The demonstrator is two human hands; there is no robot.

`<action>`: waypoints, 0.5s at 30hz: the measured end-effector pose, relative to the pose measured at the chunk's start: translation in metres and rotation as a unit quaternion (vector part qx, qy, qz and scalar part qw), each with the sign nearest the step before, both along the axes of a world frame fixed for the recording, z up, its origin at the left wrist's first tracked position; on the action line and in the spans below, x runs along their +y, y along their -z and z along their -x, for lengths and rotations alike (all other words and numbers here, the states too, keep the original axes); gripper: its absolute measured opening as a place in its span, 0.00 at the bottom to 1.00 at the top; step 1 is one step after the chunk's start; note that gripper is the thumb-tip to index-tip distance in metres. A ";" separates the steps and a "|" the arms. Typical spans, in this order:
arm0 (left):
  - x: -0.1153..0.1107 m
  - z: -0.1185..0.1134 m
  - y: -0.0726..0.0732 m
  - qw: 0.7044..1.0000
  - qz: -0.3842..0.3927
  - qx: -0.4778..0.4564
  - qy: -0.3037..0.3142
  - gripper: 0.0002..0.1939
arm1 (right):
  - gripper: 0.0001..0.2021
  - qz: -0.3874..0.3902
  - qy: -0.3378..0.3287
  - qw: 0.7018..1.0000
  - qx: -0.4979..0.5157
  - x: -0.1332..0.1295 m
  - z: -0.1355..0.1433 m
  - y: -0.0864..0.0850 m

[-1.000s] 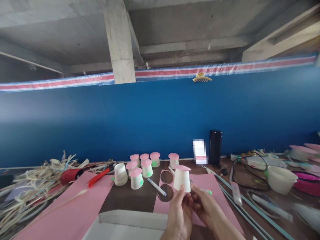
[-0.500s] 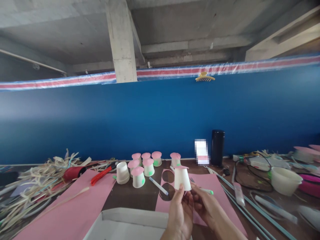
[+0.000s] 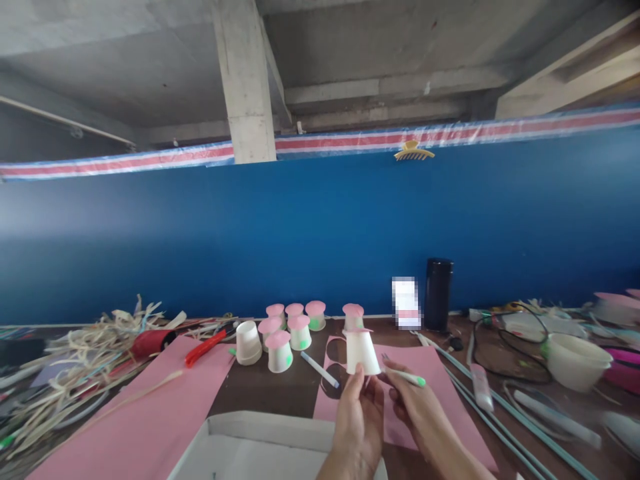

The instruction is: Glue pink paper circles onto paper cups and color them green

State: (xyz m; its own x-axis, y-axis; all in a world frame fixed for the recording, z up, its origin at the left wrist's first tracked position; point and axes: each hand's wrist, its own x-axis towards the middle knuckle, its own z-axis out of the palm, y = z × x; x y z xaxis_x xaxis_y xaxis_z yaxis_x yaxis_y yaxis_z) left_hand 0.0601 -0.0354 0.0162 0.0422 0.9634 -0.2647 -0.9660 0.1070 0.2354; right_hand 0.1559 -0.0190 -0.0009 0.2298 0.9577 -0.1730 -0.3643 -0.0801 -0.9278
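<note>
While the left hand [image 3: 359,423] pinches an upturned cup [image 3: 362,353], the right hand [image 3: 416,408] holds a pen [image 3: 410,378] at the cup's four o'clock, tip seemingly toward ten.

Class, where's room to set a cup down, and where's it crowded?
Bare tabletop lies between the left pink sheet, pink-topped cups and the white box. Crowded: far left, with pale strips; right, around the white tub.

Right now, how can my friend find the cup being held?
Below the blue partition, find the left hand. It holds an upside-down white paper cup with a pink disc on top. Other pink-topped cups stand on the table; only this one is held.
</note>
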 end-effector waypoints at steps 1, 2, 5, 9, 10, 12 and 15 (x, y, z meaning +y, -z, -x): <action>0.001 0.001 0.000 1.000 0.004 0.001 -0.004 0.04 | 0.24 -0.008 0.011 0.999 -0.040 0.001 -0.001 0.000; 0.001 0.001 0.000 1.000 0.007 0.004 -0.008 0.04 | 0.24 -0.021 0.021 0.997 -0.075 0.001 -0.002 0.000; 0.002 0.003 -0.001 1.000 0.008 0.021 -0.016 0.04 | 0.27 -0.065 0.058 0.980 -0.177 -0.001 -0.007 -0.005; 0.004 0.005 0.001 0.999 0.013 0.044 -0.015 0.04 | 0.29 -0.130 0.106 0.937 -0.306 -0.014 -0.009 -0.018; 0.005 0.005 0.002 0.999 0.015 0.047 -0.015 0.03 | 0.27 -0.160 0.127 0.920 -0.334 -0.018 -0.008 -0.021; 0.007 0.004 0.004 0.999 0.016 0.048 -0.018 0.02 | 0.23 -0.243 0.167 0.880 -0.372 -0.024 -0.006 -0.024; 0.008 0.003 0.005 0.998 0.017 0.049 -0.023 0.03 | 0.18 -0.349 0.170 0.835 -0.390 -0.029 -0.003 -0.024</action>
State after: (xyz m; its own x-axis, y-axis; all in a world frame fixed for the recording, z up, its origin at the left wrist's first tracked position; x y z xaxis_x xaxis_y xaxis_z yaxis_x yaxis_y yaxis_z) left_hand 0.0571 -0.0269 0.0110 -0.0292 0.9542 -0.2978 -0.9423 0.0731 0.3268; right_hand 0.1591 -0.0481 0.0231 0.2919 0.6189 0.7292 0.4806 0.5642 -0.6713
